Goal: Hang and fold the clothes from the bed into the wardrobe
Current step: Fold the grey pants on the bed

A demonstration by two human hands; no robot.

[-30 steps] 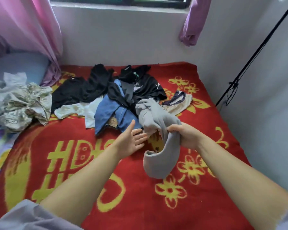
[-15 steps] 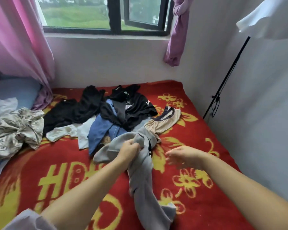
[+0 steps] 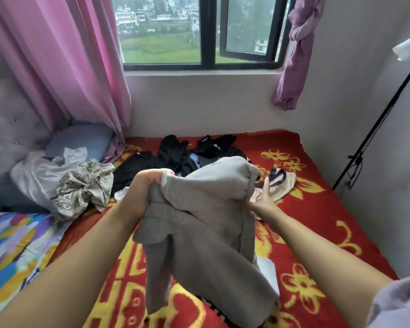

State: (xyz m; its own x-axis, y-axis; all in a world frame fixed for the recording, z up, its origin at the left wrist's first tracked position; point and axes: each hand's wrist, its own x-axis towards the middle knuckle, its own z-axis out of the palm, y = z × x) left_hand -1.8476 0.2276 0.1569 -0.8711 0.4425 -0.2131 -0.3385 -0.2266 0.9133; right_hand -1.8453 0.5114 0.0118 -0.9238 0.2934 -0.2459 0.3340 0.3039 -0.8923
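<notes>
I hold a grey garment (image 3: 206,223) up over the red blanket with yellow flowers (image 3: 317,223). My left hand (image 3: 143,188) grips its upper left edge in a fist. My right hand (image 3: 264,197) is at the garment's right edge, its fingers straight and pointing up while the cloth drapes over part of it. The rest of the garment hangs down between my forearms. Behind it lies the pile of clothes: black pieces (image 3: 171,152) and a beige striped piece (image 3: 283,185). No wardrobe is in view.
A crumpled patterned cloth (image 3: 81,188) and a blue pillow (image 3: 81,140) lie at the left by the pink curtain (image 3: 64,67). A black stand pole (image 3: 376,126) leans against the right wall. The window (image 3: 199,31) is straight ahead.
The grey garment has come up off the bed and now hangs between both hands. My left hand took hold of it, and my right hand moved to its right edge. The view tilted upward.
</notes>
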